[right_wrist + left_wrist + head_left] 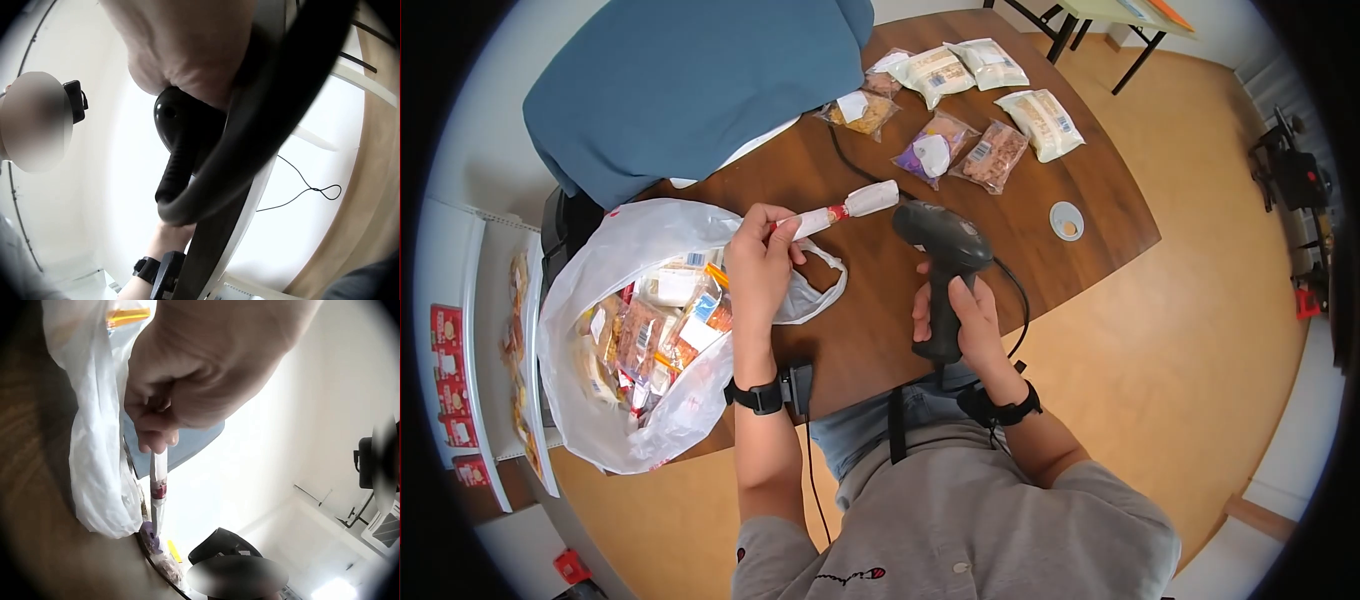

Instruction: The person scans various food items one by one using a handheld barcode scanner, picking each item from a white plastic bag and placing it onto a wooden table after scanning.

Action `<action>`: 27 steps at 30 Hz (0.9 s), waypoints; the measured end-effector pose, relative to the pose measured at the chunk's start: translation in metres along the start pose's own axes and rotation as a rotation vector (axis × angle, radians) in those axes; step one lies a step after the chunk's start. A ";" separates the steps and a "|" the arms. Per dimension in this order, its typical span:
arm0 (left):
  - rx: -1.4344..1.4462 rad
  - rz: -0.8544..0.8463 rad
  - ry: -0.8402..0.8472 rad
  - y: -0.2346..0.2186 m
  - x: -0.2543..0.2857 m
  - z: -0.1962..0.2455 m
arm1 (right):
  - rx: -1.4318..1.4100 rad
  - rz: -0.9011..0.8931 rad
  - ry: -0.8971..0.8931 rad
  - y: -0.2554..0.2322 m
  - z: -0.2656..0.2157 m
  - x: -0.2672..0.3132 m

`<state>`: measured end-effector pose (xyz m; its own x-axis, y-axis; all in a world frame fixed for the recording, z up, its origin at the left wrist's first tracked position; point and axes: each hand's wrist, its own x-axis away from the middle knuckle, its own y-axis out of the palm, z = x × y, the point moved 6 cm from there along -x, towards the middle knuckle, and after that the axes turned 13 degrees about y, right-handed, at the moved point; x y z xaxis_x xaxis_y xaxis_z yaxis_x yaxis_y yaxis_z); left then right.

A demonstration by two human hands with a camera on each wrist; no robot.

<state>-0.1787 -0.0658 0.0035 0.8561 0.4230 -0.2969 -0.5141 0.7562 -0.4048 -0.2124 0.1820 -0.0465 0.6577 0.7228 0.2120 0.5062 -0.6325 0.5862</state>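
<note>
My left hand [755, 265] pinches one end of a slim, long packet [870, 199] in white wrapping with a red band. In the left wrist view the same packet [159, 490] sticks out beyond the fingertips. A black handheld barcode scanner [945, 240] is gripped by its handle in my right hand [975, 320], its head near the packet's far end. The right wrist view shows the scanner's handle base [187, 119] and its thick cable close up. Beside my left hand stands a white plastic bag [580, 425] full of packaged food [640, 335].
Several food packets [994, 156] lie at the table's far side, some in white wrapping [1043, 124]. A round white disc [1066, 221] is near the right edge of the wooden table [1100, 210]. Blue cloth [700, 90] covers something behind the bag. The scanner's cable [1022, 290] loops rightward.
</note>
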 end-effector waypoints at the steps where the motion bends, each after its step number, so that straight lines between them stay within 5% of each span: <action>1: 0.004 0.002 0.001 0.000 0.000 0.003 | 0.004 0.001 -0.001 0.000 0.000 0.000; 10: -0.204 0.084 0.113 -0.008 0.004 0.040 | 0.053 0.020 0.067 0.005 0.004 0.001; 16: 0.015 0.133 0.140 -0.026 0.014 0.041 | 0.139 0.065 -0.021 0.002 -0.001 0.001; 20: 0.048 0.377 0.046 -0.098 0.067 0.033 | 0.128 0.073 -0.045 0.006 -0.006 0.002; 24: -0.187 0.961 0.053 -0.215 0.173 0.006 | 0.094 0.061 -0.028 0.007 -0.004 0.001; 27: -0.573 0.938 0.025 -0.274 0.234 -0.029 | 0.088 0.058 -0.008 0.004 0.000 -0.002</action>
<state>0.1613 -0.1888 0.0197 0.1140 0.6937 -0.7112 -0.9140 -0.2073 -0.3487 -0.2119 0.1784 -0.0443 0.6914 0.6823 0.2376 0.5137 -0.6955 0.5024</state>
